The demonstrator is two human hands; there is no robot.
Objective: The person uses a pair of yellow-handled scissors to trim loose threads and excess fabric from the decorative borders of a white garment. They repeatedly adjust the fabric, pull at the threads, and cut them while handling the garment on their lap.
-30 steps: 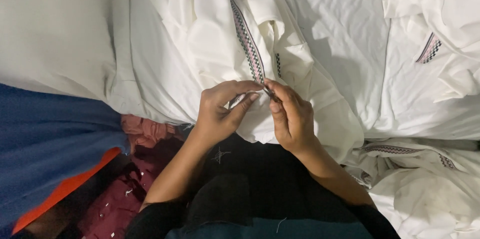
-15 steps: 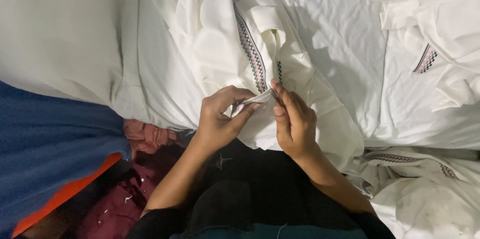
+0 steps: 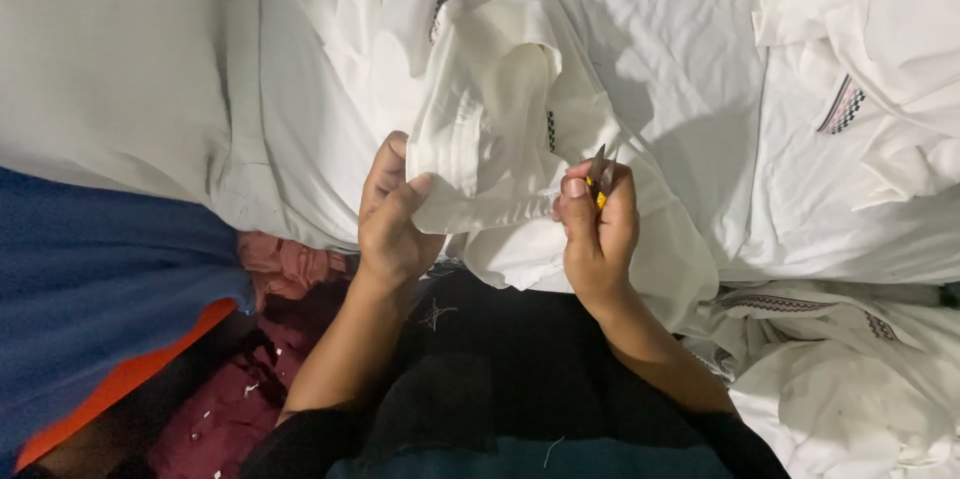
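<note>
Head view:
Left hand (image 3: 392, 224): centre of the frame, thumb and fingers pinched together on the lower edge of the white garment (image 3: 500, 129).
Right hand (image 3: 597, 231): just right of centre, closed around small thread snips (image 3: 599, 175) — yellow handle, blades pointing up, tips beside the garment's right edge.
Garment: raised between both hands, folded, with a dark patterned trim.
Open room: little — white cloth piles (image 3: 850, 109) fill the top and right; blue fabric (image 3: 90, 289) lies at lower left, maroon cloth (image 3: 240, 409) beside it.
</note>
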